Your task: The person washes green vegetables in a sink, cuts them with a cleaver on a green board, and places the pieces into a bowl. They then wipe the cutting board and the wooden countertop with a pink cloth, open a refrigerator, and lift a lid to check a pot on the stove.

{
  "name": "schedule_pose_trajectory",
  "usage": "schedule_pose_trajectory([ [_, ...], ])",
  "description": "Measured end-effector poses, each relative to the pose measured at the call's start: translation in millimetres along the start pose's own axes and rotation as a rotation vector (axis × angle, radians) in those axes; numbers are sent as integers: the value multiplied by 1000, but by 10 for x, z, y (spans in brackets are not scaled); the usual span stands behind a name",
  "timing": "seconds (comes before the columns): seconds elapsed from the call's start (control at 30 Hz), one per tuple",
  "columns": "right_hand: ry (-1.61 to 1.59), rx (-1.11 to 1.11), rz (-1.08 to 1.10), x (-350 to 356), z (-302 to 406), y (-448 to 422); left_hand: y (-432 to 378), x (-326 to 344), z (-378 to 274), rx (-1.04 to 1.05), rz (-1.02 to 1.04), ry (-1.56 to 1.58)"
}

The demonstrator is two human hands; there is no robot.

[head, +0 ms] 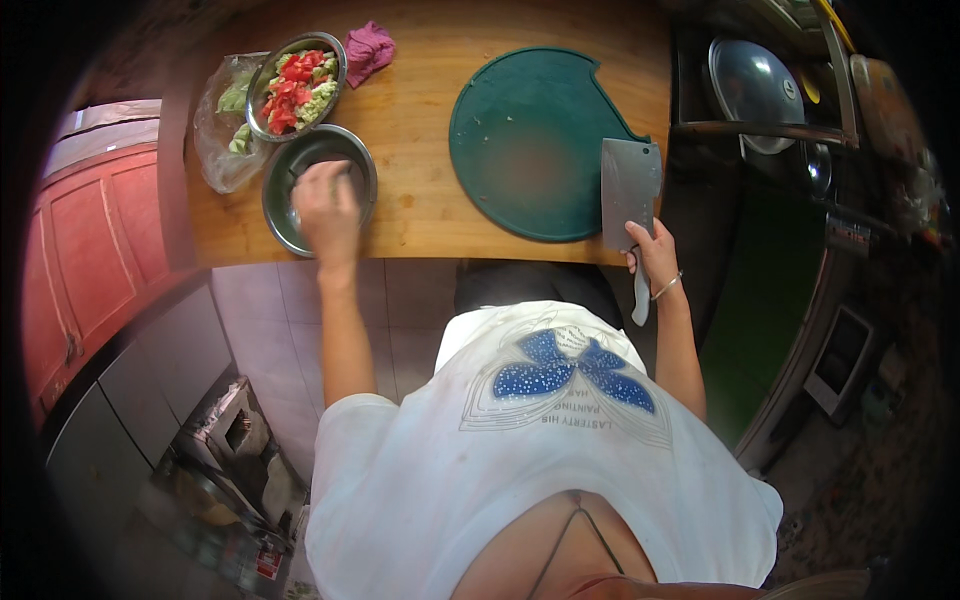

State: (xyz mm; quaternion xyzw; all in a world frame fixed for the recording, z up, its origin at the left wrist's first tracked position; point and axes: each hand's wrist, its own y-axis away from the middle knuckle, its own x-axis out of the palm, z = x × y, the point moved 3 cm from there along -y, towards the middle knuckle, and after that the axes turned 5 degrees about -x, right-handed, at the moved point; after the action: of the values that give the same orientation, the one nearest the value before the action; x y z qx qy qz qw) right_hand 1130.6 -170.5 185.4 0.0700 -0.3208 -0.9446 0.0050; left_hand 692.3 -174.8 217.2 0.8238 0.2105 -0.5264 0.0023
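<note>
My left hand [328,206] is over the lower metal bowl [368,161], with its fingers inside the rim; whether they hold anything is hidden. In my right hand [654,251] is a cleaver [628,187], its wide blade lying over the right edge of the round green cutting board [525,150]. Small bits and a wet reddish patch show on the board. A second metal bowl [340,56] touches the first and holds chopped tomato [289,94] and pale green vegetable pieces [319,103].
Left of the bowls lies a clear plastic bag [217,161] with leafy green pieces. A crumpled pink cloth [368,52] rests behind them on the wooden table [409,127]. At the right stands a dark rack with a metal lid [754,82].
</note>
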Motion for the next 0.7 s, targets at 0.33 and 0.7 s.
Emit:
schedule_pose_trajectory([
  [0.33,-31,91,-90,-29,-272,78,551,1365,-1168,276,404,320],
  [0.7,-20,118,-100,-24,-396,74,842,1652,-1397,580,376,56],
])
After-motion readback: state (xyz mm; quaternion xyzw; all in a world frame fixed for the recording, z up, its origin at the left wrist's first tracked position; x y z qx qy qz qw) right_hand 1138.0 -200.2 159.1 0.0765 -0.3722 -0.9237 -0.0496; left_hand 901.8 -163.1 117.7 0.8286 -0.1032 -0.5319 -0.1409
